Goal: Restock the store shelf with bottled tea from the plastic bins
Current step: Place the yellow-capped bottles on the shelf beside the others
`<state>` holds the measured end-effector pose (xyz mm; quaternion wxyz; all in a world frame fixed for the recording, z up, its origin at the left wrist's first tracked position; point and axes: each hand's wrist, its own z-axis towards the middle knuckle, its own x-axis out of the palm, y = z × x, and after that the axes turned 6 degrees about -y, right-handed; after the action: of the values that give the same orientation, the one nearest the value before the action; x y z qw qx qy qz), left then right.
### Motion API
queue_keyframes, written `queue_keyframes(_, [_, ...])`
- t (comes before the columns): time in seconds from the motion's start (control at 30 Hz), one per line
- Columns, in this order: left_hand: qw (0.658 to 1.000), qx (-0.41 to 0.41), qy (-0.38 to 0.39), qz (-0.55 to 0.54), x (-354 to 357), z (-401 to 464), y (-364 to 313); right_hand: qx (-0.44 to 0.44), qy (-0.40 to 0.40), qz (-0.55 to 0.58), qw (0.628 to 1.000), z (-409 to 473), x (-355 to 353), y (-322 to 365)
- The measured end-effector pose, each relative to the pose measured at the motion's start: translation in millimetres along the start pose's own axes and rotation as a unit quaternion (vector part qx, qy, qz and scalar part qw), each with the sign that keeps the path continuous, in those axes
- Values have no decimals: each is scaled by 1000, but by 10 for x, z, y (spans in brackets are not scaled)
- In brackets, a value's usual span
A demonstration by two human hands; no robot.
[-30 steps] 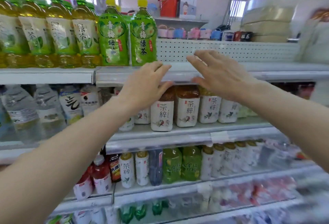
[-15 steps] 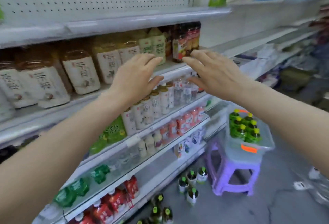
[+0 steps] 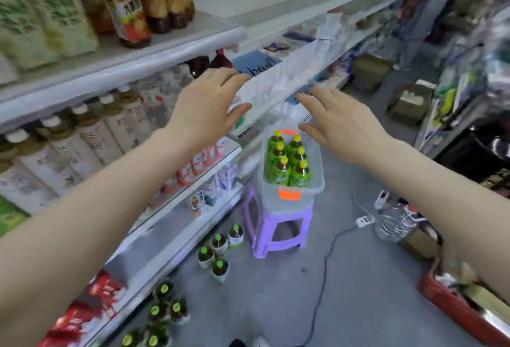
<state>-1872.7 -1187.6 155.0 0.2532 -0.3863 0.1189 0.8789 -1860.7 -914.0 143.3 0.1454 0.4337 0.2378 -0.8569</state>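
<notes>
A clear plastic bin (image 3: 316,178) with orange latches stands on a purple stool (image 3: 278,226) in the aisle. Several green tea bottles with yellow caps (image 3: 288,160) stand upright inside it. My left hand (image 3: 209,106) and my right hand (image 3: 339,123) hover in the air above and short of the bin, both empty with fingers spread. The store shelf (image 3: 124,70) runs along my left, stocked with tea bottles.
Several green-capped bottles (image 3: 218,250) stand on the floor beside the stool, and more (image 3: 165,310) nearer my feet. A white power strip and cable (image 3: 364,219) lie on the floor. A red basket (image 3: 452,308) sits at lower right. Cardboard boxes (image 3: 408,101) line the far aisle.
My view has swung down and to the right, away from the upper shelves toward the bin on the stool. Both empty hands came along, out in front of me.
</notes>
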Motion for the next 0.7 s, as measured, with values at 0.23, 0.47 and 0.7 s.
queue_keyframes(0.23, [994, -25, 71, -80, 1148, 165, -112, 88, 53, 55, 993, -345, 821, -436])
queue_keyframes(0.47, [975, -42, 157, -152, 2442, 185, 51, 183, 120, 114, 969, -427, 1891, -748])
queue_keyframes(0.7, [947, -74, 244, -196, 3601, 115, 269, 270, 233, 178, 917, -516, 2985, -867])
